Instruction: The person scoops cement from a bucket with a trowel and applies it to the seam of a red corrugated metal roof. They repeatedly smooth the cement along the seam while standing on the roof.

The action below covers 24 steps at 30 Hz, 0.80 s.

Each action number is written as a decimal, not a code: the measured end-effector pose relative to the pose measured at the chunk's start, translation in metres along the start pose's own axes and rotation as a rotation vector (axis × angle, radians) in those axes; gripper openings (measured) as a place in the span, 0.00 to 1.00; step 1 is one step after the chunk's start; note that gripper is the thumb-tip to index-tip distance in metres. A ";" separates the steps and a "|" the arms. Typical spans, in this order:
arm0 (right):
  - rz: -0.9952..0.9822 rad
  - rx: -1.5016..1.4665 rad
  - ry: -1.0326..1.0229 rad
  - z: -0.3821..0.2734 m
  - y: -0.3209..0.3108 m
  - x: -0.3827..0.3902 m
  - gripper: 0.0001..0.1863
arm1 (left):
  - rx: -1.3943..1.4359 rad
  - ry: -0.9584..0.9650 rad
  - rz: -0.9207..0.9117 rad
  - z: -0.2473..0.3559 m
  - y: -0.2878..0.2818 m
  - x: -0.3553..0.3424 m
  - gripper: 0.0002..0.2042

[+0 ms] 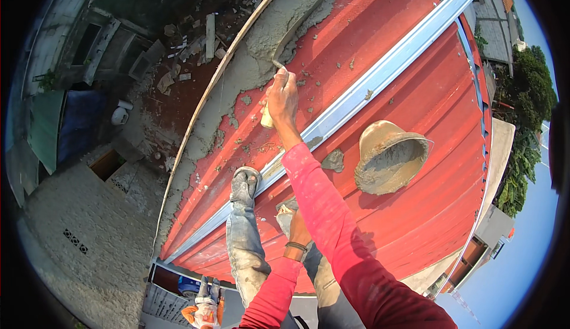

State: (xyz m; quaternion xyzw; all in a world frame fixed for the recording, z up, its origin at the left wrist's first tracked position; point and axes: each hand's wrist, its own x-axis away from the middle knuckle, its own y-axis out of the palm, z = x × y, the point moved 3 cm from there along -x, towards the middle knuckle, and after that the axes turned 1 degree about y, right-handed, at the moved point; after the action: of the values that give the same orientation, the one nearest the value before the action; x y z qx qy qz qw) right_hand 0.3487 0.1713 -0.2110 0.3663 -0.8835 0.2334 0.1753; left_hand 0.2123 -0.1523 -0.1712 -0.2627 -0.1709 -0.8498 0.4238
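My right hand (282, 100) is closed around the pale yellow handle of a trowel (266, 118). The trowel's bent neck leads to a mortar-coated blade, which rests against the wet grey mortar (237, 77) along the roof's left edge. Low in front of my legs is my left hand (300, 229), by my other foot; its fingers are mostly hidden. A mortar-caked container shaped like a hard hat (389, 160) lies tilted on the red corrugated roof (439, 103), to the right of my right arm, with mortar inside.
A light metal beam (380, 77) crosses the roof diagonally; my sandalled foot (244, 182) stands beside it. A thin board (205, 100) borders the mortar, with a drop beyond to a debris-strewn yard (178, 68). Another person (206, 314) is far below. Trees (531, 86) stand right.
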 end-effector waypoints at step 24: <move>-0.017 -0.143 -0.006 -0.045 -0.043 -0.061 0.24 | -0.031 -0.240 0.115 0.078 -0.030 -0.017 0.21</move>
State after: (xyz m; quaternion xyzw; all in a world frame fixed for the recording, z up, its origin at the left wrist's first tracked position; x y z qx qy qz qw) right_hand 0.4272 0.2039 -0.1912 0.3611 -0.8953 0.1672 0.2001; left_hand 0.2202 -0.0838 -0.1206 -0.3783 -0.1921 -0.7892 0.4441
